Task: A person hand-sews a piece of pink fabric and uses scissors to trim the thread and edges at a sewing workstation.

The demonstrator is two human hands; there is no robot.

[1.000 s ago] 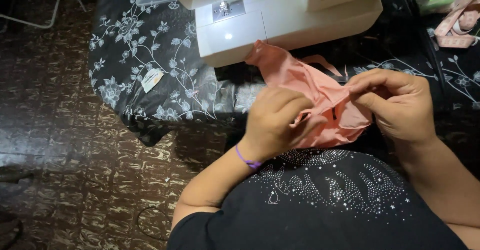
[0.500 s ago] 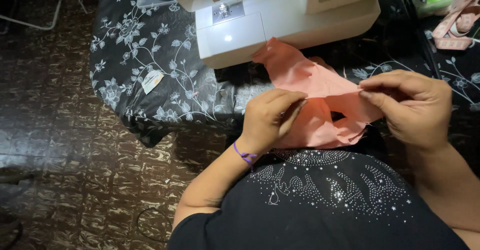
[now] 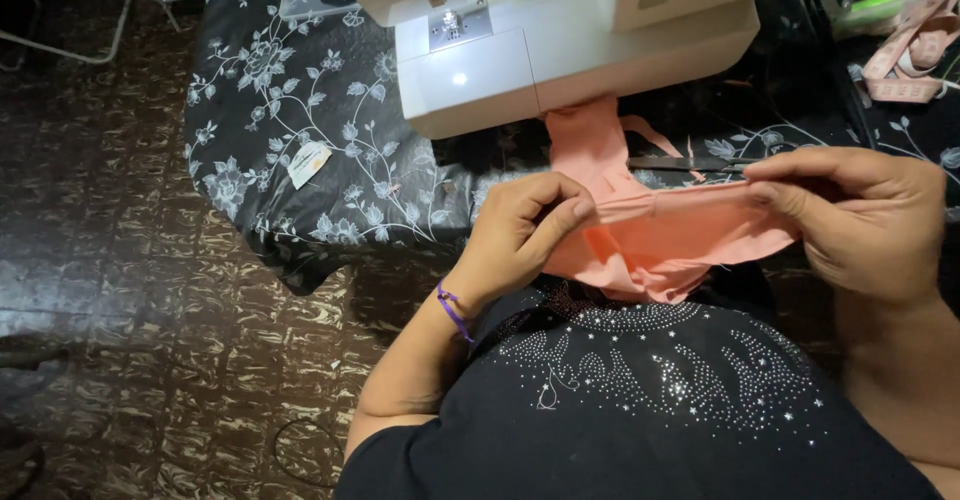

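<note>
A piece of salmon-pink fabric (image 3: 660,235) is stretched flat between both hands in front of my chest. My left hand (image 3: 520,235) pinches its left edge; a purple band circles that wrist. My right hand (image 3: 860,220) pinches the right edge between thumb and fingers. Part of the cloth trails up toward the white sewing machine (image 3: 560,40) and lies under its base. The lower folds of the cloth hang over my black sequined top.
The machine stands on a table covered with a black floral cloth (image 3: 280,130). Dark scissors (image 3: 690,164) lie just behind the fabric. A pink strap (image 3: 900,65) and a container of small items sit at the back right. Patterned floor lies to the left.
The hands have drawn apart, pulling the bunched fabric out into a taut, flat band. The right hand moved right and the left hand shifted slightly left.
</note>
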